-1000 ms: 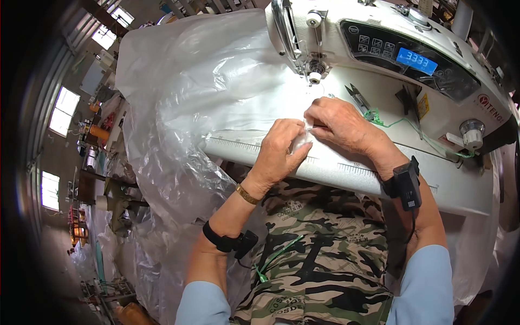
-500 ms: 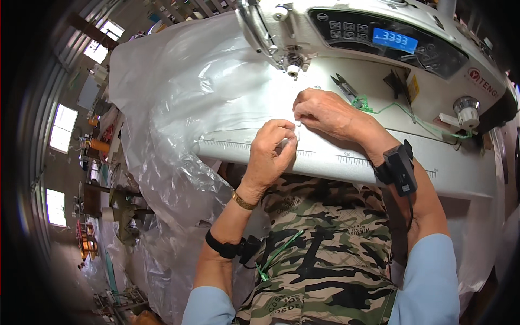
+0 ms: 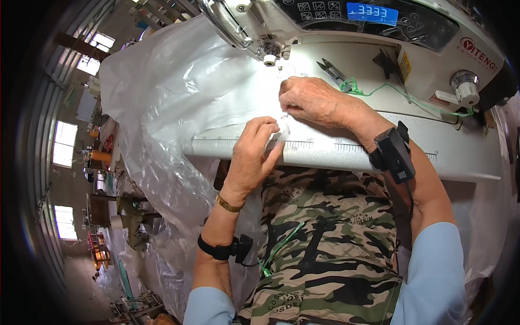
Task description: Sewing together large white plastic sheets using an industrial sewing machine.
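**Small white piece (image 3: 284, 130) pinched between two hands, just nearer the person than the sewing head (image 3: 270, 54)**

The piece lay over the front of the worktable, near the ruled edge (image 3: 346, 156). Its visible part ran lengthwise away from the wearer, from the left fingers up to the right fingertips, with its long axis close to upright in the view. The far end pointed roughly toward the sewing head, and the near end bent down beside the left thumb. Fingers covered much of it, so its full outline could not be told.

The left hand (image 3: 250, 149) was partly closed, thumb and curved fingers gripping the near portion, with a narrow gap between thumb and forefinger. The right hand (image 3: 314, 100) was set farther out, its fingers folded together and their tips drawn in on the far end; its thumb was mostly hidden. The two hands were close together but apart, joined only by the white material.

To the right of the right hand, dark snips (image 3: 331, 72) lay on the table, with green thread (image 3: 352, 86) bunched by them and trailing toward the knob (image 3: 465, 88) on the sewing machine (image 3: 433, 76). Clear plastic sheeting (image 3: 162, 97) spread across the left side, and a camouflage apron (image 3: 325, 227) covered the wearer's front.
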`<state>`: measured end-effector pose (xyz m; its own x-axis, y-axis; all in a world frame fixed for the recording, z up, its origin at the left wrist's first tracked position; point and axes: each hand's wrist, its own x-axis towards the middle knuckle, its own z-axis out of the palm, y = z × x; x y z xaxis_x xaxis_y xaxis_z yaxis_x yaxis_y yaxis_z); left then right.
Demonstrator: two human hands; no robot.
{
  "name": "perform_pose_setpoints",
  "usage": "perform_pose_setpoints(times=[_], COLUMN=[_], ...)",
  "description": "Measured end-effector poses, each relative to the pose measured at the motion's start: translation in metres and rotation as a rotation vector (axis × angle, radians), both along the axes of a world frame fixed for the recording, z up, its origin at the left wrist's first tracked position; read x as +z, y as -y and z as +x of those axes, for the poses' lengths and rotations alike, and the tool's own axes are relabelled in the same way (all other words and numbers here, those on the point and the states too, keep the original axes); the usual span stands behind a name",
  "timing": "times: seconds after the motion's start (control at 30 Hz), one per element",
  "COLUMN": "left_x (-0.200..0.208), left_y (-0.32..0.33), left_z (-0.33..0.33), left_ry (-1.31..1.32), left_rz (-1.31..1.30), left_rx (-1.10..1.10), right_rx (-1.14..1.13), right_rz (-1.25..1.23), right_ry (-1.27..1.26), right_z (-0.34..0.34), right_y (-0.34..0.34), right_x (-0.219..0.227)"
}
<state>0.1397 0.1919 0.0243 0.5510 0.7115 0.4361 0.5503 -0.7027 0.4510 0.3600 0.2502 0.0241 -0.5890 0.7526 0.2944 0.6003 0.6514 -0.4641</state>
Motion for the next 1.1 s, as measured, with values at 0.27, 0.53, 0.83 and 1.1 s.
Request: perform_pose_setpoints(times=[0.27,0.53,0.83,1.1], left_x=[-0.001,0.000,0.003,-0.001], left_y=[-0.017,-0.046,-0.072,-0.089], left_z=[0.001,-0.005,0.001,0.005], left_ry=[-0.039,0.114,0.156,-0.008], left_rz=[0.169,-0.214,-0.551,-0.447], left_rx=[-0.072,0.022,0.016,0.060], right_rx=[0.009,-0.035,-0.065,-0.074], right_rz=[0.012,0.011,-0.051,0.058], right_ry=[-0.012,-0.054,-0.106,-0.172], right_z=[-0.002,-0.003,-0.004,-0.009], right_y=[-0.001,0.003,0.002,0.002], right_x=[-0.002,0.005,0.008,-0.004])
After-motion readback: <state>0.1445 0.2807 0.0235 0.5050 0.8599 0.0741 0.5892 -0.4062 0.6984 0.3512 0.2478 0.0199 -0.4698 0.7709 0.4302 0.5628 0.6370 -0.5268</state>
